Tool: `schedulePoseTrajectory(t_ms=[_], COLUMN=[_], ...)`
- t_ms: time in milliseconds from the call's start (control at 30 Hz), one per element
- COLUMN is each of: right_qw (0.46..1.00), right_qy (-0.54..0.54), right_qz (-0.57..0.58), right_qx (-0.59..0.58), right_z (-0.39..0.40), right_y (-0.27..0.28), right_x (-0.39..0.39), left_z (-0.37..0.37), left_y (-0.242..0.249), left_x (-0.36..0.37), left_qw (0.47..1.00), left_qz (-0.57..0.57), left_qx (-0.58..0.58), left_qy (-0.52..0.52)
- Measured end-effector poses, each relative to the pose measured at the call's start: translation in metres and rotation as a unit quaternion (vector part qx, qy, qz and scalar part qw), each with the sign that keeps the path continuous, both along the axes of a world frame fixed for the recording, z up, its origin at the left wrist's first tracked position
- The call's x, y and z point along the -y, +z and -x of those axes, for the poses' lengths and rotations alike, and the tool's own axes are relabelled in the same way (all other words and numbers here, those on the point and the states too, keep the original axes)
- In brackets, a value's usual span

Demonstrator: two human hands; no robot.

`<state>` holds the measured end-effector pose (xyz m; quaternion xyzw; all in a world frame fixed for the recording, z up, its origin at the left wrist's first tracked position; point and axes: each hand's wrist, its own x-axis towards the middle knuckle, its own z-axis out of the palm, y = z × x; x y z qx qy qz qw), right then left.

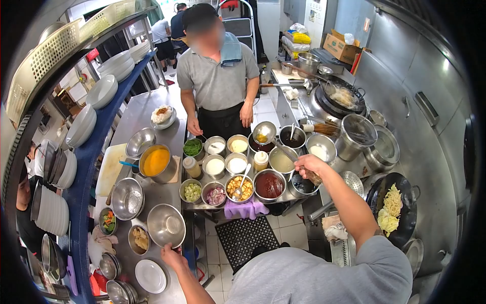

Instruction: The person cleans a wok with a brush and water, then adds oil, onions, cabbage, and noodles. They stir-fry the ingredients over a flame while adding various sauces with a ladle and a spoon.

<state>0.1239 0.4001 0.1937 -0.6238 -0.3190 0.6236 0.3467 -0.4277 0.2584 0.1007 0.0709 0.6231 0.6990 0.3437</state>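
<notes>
My right hand (311, 169) is closed around the handle of a metal ladle (265, 130), which reaches over the sauce pots with a little yellowish stuff in its bowl. Below the ladle are a pot of dark sauce (259, 147) and a pot of pale liquid (281, 160). At the lower left, my left hand (173, 257) grips the near rim of a metal bowl (166, 223), in which I see no food. Close to that hand are a white plate (151, 276) and a small bowl of light brown pieces (138, 239).
Across the station stands a co-worker (223, 76). A wok with noodles and cabbage (391, 202) is at my right, another wok (338, 96) farther back. A pot of orange liquid (157, 163) stands left; the blue-edged dish shelf (86, 177) rises beyond. Diced red onion (214, 195) fills one container.
</notes>
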Motion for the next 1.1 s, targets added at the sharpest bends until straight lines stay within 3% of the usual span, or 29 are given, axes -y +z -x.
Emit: schedulePoseTrajectory(t_ms=[167,433,600,700,733,767,800,833,867,933,967,1033,1067,1100], right_qw=[0.999,0.995,0.989,0.972,0.967,0.962,0.955,0.947,0.944,0.93,0.923,0.901,0.889,0.886], right_qy=[-0.01,-0.073,-0.106,-0.111,-0.136,-0.154,-0.175,-0.191,-0.231,-0.293,-0.322,-0.385,-0.42,-0.427], right_qz=[0.01,0.007,-0.042,-0.054,-0.053,-0.051,-0.06,-0.069,-0.076,-0.073,-0.067,-0.076,-0.075,-0.074], right_qx=[-0.029,-0.063,-0.093,-0.2,-0.209,-0.219,-0.234,-0.249,-0.224,-0.209,-0.199,-0.184,-0.167,-0.166], right_z=[0.0,0.008,0.02,0.01,0.009,0.012,0.011,0.009,0.012,0.012,0.013,0.013,0.014,0.01], right_y=[0.019,-0.017,0.024,0.051,0.07,0.092,0.107,0.121,0.141,0.164,0.174,0.183,0.187,0.184], right_x=[0.005,0.009,0.053,0.104,0.13,0.153,0.179,0.208,0.237,0.29,0.317,0.365,0.385,0.404], left_z=[0.001,-0.007,0.016,0.043,0.047,0.076,0.052,0.024,0.023,0.026,0.018,0.0,-0.011,-0.03], left_y=[-0.001,0.003,-0.032,-0.079,-0.087,-0.121,-0.087,-0.041,-0.044,-0.053,-0.051,-0.036,-0.029,-0.011], left_x=[-0.003,-0.012,-0.022,-0.051,-0.057,-0.072,-0.061,-0.043,-0.05,-0.065,-0.071,-0.081,-0.09,-0.092], left_qw=[1.0,0.999,0.992,0.991,0.986,0.977,0.906,0.783,0.778,0.837,0.834,0.879,0.929,0.928], left_qz=[0.006,0.01,0.036,0.041,0.003,0.039,0.133,0.211,0.205,0.178,0.174,0.096,0.105,0.105], left_qx=[0.004,0.007,-0.09,-0.11,-0.112,-0.122,-0.33,-0.522,-0.525,-0.434,-0.435,-0.384,-0.27,-0.271], left_qy=[-0.016,-0.035,-0.082,-0.071,-0.121,-0.173,-0.228,-0.264,-0.278,-0.281,-0.292,-0.265,-0.228,-0.235])
